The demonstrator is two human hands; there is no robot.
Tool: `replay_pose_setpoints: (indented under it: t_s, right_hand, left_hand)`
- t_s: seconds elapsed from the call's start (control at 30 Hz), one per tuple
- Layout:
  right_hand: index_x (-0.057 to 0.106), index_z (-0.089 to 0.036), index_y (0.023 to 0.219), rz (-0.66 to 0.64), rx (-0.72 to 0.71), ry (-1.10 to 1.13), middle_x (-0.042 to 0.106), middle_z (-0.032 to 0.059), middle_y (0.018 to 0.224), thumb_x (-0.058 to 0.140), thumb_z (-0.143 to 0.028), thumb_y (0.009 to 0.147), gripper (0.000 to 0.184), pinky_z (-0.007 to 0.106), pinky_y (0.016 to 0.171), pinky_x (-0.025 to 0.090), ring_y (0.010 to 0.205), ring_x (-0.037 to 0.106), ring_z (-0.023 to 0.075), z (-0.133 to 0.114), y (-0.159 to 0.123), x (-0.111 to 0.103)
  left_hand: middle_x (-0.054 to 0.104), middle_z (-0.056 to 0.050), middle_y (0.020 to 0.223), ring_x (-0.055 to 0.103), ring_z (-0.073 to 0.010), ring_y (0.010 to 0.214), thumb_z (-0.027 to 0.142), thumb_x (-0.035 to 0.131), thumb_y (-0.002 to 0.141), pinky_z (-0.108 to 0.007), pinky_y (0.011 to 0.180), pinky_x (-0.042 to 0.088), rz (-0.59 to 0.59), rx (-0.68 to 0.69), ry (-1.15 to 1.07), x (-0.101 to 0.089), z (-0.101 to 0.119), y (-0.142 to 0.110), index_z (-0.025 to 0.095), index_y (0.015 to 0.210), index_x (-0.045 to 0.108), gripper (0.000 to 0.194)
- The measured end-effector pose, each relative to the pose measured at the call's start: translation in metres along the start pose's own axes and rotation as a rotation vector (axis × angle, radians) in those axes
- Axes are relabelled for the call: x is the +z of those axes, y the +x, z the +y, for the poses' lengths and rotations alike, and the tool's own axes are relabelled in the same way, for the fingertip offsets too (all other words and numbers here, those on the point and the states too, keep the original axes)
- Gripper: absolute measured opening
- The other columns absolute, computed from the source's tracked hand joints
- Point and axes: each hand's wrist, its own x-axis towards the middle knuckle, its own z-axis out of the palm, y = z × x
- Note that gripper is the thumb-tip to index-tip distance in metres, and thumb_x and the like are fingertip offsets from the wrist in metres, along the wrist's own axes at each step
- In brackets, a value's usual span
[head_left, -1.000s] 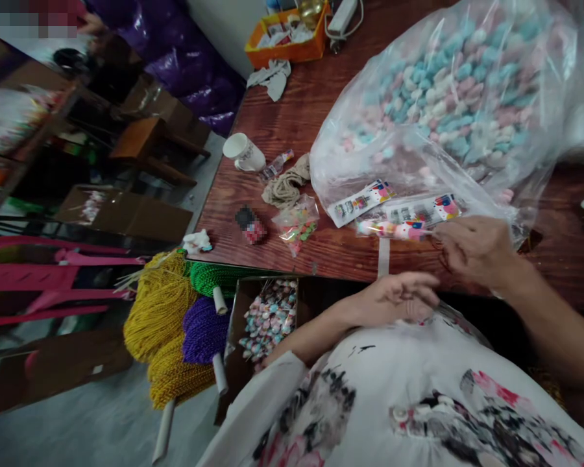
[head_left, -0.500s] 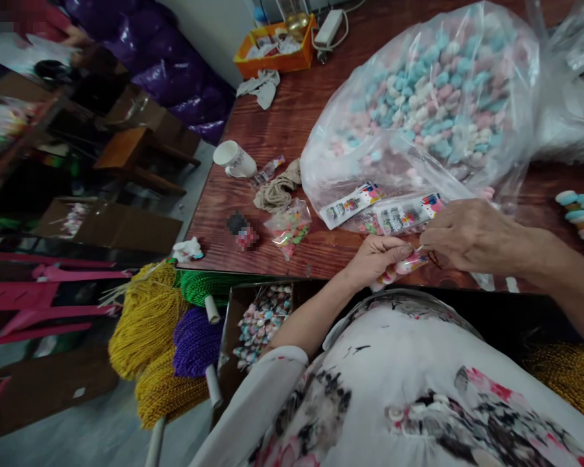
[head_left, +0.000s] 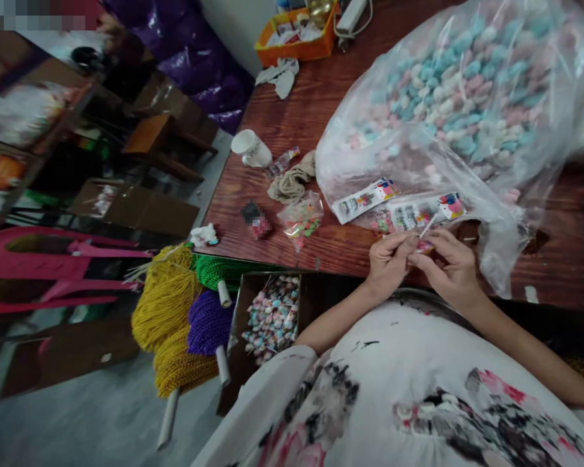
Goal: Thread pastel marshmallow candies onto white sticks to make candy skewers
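Observation:
At the table's near edge, my left hand [head_left: 390,261] is closed around a marshmallow stick. Its thin white stick [head_left: 427,227] points up and away from me. A bit of colourful printed wrapper [head_left: 424,246] shows between my hands; fingers hide most of the marshmallow. My right hand [head_left: 451,267] meets the left from the other side, thumb and fingers pinched at the wrapper. Just beyond lie printed flat packets [head_left: 365,200]. Behind them bulges a large clear bag of pink, white and blue marshmallows [head_left: 467,97].
On the wooden table [head_left: 277,117] stand a white mug [head_left: 251,149], a crumpled cloth [head_left: 294,180], a small bag of coloured sweets [head_left: 300,219] and an orange tray [head_left: 296,48]. Below its edge are a box of marshmallow sticks [head_left: 272,318] and yellow cord bundles [head_left: 160,305].
My right hand has moved left, from the stick's end to beside my left hand at the wrapper. The stick now points up. The camera view has shifted to the right.

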Motion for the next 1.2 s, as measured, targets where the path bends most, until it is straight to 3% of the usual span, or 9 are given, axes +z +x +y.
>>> replay_pose_setpoints:
  t_s: [0.17, 0.27, 0.47, 0.53, 0.63, 0.73, 0.83, 1.03, 1.2]
  right_hand:
    - [0.070, -0.024, 0.085, 0.062, -0.012, 0.035, 0.063, 0.0002, 0.079, 0.065, -0.018, 0.083, 0.008, 0.028, 0.066, 0.050, 0.074, 0.060, 0.0136, 0.008, -0.004, 0.000]
    - [0.070, -0.023, 0.089, 0.006, -0.105, -0.062, 0.063, 0.0010, 0.078, 0.062, -0.015, 0.084, 0.013, 0.027, 0.061, 0.049, 0.070, 0.060, 0.0131, 0.011, -0.006, -0.004]
    - [0.069, -0.024, 0.092, 0.076, -0.409, -0.262, 0.066, 0.0031, 0.080, 0.062, -0.008, 0.077, 0.023, 0.029, 0.060, 0.047, 0.068, 0.058, 0.0145, 0.008, -0.015, -0.001]
    - [0.069, -0.024, 0.091, 0.069, -0.340, -0.191, 0.066, 0.0027, 0.080, 0.062, -0.009, 0.078, 0.021, 0.030, 0.061, 0.047, 0.069, 0.059, 0.0145, 0.005, -0.012, 0.000]
    - [0.069, -0.023, 0.080, 0.035, -0.102, 0.003, 0.064, 0.0004, 0.074, 0.065, -0.014, 0.080, 0.010, 0.029, 0.061, 0.048, 0.068, 0.059, 0.0136, 0.002, -0.005, -0.001]
    - [0.068, -0.022, 0.071, -0.027, 0.117, 0.168, 0.061, -0.0019, 0.068, 0.068, -0.018, 0.080, 0.009, 0.027, 0.059, 0.046, 0.064, 0.056, 0.0121, 0.001, -0.001, -0.003]
    - [0.069, -0.022, 0.073, -0.017, 0.208, 0.221, 0.062, -0.0026, 0.069, 0.068, -0.019, 0.080, 0.008, 0.026, 0.060, 0.045, 0.063, 0.055, 0.0111, 0.001, -0.001, -0.005]
    - [0.069, -0.022, 0.078, 0.063, 0.036, 0.045, 0.064, -0.0012, 0.072, 0.068, -0.017, 0.079, 0.006, 0.028, 0.062, 0.047, 0.067, 0.058, 0.0129, 0.000, -0.004, -0.007]
    - [0.069, -0.023, 0.083, 0.171, 0.113, 0.075, 0.070, 0.0012, 0.083, 0.066, -0.019, 0.081, 0.005, 0.031, 0.071, 0.053, 0.076, 0.064, 0.0157, 0.005, -0.018, -0.006]
  left_hand:
    - [0.072, -0.003, 0.088, 0.064, -0.0135, 0.088, 0.049, 0.070, 0.080, -0.024, 0.082, 0.049, -0.209, -0.056, -0.026, -0.005, -0.005, -0.006, 0.021, 0.105, 0.075, 0.038]
    - [0.070, -0.003, 0.082, 0.063, -0.0110, 0.074, 0.045, 0.072, 0.079, -0.023, 0.076, 0.049, -0.326, -0.199, -0.102, -0.009, -0.007, -0.010, 0.015, 0.097, 0.074, 0.035]
    - [0.064, -0.002, 0.067, 0.059, -0.0107, 0.061, 0.044, 0.085, 0.063, -0.024, 0.066, 0.049, -0.409, -0.542, -0.318, -0.014, -0.001, -0.012, 0.011, 0.073, 0.068, 0.039]
    - [0.065, -0.003, 0.068, 0.060, -0.0111, 0.062, 0.042, 0.086, 0.061, -0.025, 0.067, 0.049, -0.442, -0.594, -0.344, -0.016, -0.001, -0.010, 0.010, 0.073, 0.069, 0.038]
    - [0.067, -0.003, 0.072, 0.061, -0.0111, 0.064, 0.039, 0.087, 0.061, -0.026, 0.069, 0.049, -0.478, -0.650, -0.355, -0.016, -0.004, -0.006, 0.011, 0.078, 0.070, 0.037]
    - [0.069, -0.004, 0.077, 0.063, -0.0128, 0.071, 0.035, 0.088, 0.059, -0.027, 0.074, 0.049, -0.500, -0.641, -0.349, -0.013, -0.007, -0.003, 0.011, 0.083, 0.070, 0.038]
    - [0.069, -0.004, 0.074, 0.063, -0.0123, 0.069, 0.031, 0.086, 0.060, -0.027, 0.074, 0.049, -0.480, -0.598, -0.348, -0.009, -0.005, 0.002, 0.010, 0.079, 0.069, 0.033]
    - [0.068, -0.001, 0.071, 0.065, -0.0134, 0.061, 0.029, 0.081, 0.064, -0.025, 0.060, 0.050, -0.420, -0.489, -0.281, -0.008, 0.004, 0.006, 0.014, 0.098, 0.066, 0.040]
    - [0.066, 0.000, 0.071, 0.061, -0.0081, 0.056, 0.038, 0.079, 0.072, -0.017, 0.050, 0.045, -0.335, -0.336, -0.181, -0.006, 0.001, -0.005, 0.015, 0.095, 0.060, 0.037]
